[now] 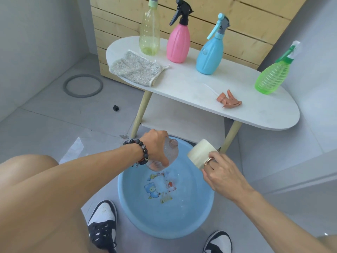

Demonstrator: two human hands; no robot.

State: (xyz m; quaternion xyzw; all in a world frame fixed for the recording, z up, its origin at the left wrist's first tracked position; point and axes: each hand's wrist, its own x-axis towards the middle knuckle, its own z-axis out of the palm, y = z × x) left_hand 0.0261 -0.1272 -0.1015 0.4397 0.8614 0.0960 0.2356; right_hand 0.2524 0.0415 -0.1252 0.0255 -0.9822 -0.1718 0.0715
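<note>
The clear plastic bottle [170,152] hangs tilted over the far side of the blue basin [197,216], its brownish uncapped neck pointing up and away from the person. It has a ribbed, rounded, see-through body. The left hand [156,143] grasps it from above, with the fingers wrapped round the shoulder and the thumb pressed against the lower belly. A bracelet of dark beads [144,152] circles that wrist.

Just to the right, the right hand [222,175] grips a cream mug [199,152] by its handle. The fingers are curled through it, one of them wearing a ring, and the mug is tipped with its mouth toward the bottle. The two vessels are near each other but apart.

The basin is round, smooth plastic and stands on grey floor tiles. Cartoon figures are printed on its bottom under shallow water, and the yellow print below them is too blurred to read.

Behind it stands a white oval table [191,84] on pale wooden legs. On it lie an orange spray head [230,101] on its side and a grey nubby cloth [135,69]. Four spray bottles stand there too: yellow-green [149,33], pink [177,44], blue [209,57] and ribbed green [271,77].
</note>
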